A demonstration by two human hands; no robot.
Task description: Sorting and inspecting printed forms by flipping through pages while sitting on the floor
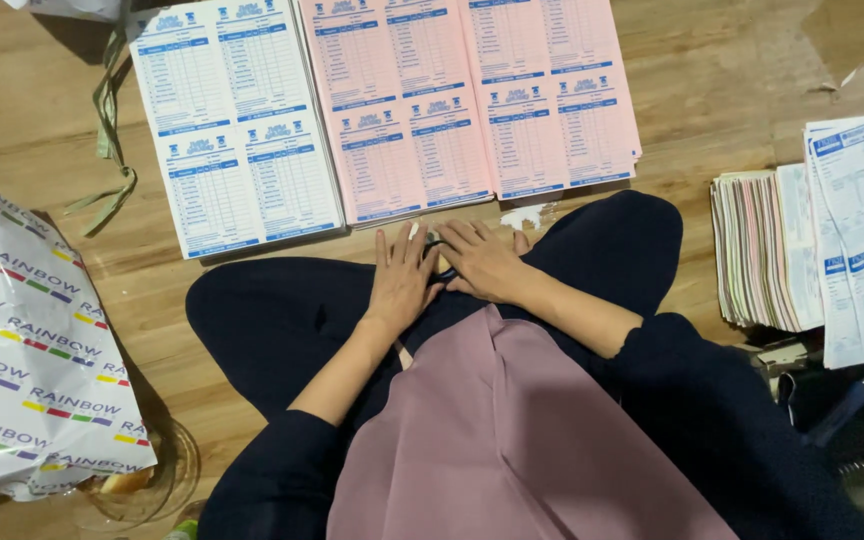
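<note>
The left hand (402, 280) and right hand (482, 262) rested flat and empty on the lap, fingers loosely spread, just short of the stacked white forms (237, 130) and pink forms (467, 95) on the floor. The step appeared to be a pause between sheets; the next move would likely call for a forward reach to the nearest stack.

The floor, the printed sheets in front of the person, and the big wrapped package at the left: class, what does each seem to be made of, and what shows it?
Floor: wood or wood-look laminate, smooth and slightly glossy; plank seams and grain show.
White sheets and pink sheets: thin matte paper, printed in blue, lying in flat stacks.
Wrapped package: probably coated wrapping paper; it creases sharply and has a faint sheen.
</note>
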